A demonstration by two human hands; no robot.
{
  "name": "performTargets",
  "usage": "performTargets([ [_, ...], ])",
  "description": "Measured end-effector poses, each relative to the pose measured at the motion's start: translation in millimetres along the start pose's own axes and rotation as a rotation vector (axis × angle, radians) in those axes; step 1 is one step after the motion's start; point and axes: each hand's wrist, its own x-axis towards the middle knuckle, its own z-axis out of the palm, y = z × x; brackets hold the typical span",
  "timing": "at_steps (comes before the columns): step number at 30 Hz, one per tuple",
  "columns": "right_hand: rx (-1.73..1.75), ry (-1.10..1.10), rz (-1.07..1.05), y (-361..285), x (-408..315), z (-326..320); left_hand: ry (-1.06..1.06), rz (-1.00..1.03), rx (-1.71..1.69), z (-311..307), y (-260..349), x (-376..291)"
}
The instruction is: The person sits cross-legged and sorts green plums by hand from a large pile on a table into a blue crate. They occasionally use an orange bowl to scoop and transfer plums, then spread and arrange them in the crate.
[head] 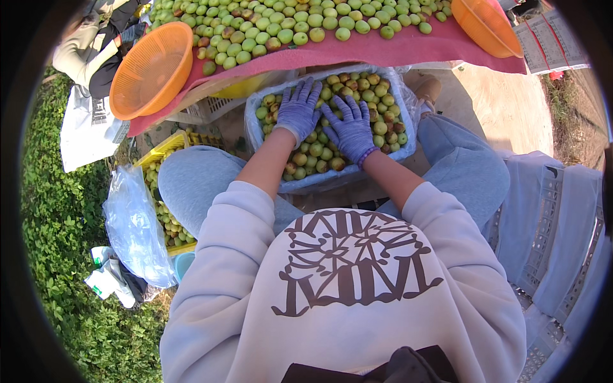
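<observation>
A crate lined with clear plastic film and pale blue padding [406, 125] stands between my knees. Green and reddish-brown jujubes [313, 155] fill it close to the rim. My left hand [299, 112], in a purple knit glove, lies flat on the fruit in the crate's left half. To its right my right hand [351, 127], gloved alike, rests palm down with the fingers apart. Neither hand appears to grip a fruit. What lies under the palms is hidden.
Beyond the crate, a table with a red cloth [373, 50] bears many loose green jujubes [282, 24]. Orange plastic baskets sit at its left [152, 72] and right [486, 24]. A yellow crate of fruit [172, 225] stands left. Lined crates [541, 230] are right. Another person [88, 55] sits far left.
</observation>
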Motion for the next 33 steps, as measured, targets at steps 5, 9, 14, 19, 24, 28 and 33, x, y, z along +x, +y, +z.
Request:
performTargets([
  [5, -0.045, -0.049, -0.154, 6, 6, 1, -0.117, -0.012, 0.014, -11, -1, 3],
  [9, 0.037, -0.168, -0.101, 15, 2, -9, -0.150, 0.079, 0.086, -22, -2, -8],
  [14, -0.010, -0.040, -0.051, 29, 19, 0, -0.071, -0.005, 0.153, -12, 6, -12],
  [19, -0.118, -0.122, -0.084, 26, 34, 10, -0.055, -0.031, 0.057, -12, 4, -10],
  [24, 0.074, -0.046, -0.017, 16, 19, -10, 0.032, -0.130, -0.176, -31, -16, -23],
  [28, -0.012, -0.336, -0.278, -4, -12, -15, 0.207, -0.389, -0.244, -34, -14, -52],
  [33, -0.115, -0.219, -0.129, -3, 1, -1, -0.068, -0.274, 0.016, -12, 8, -86],
])
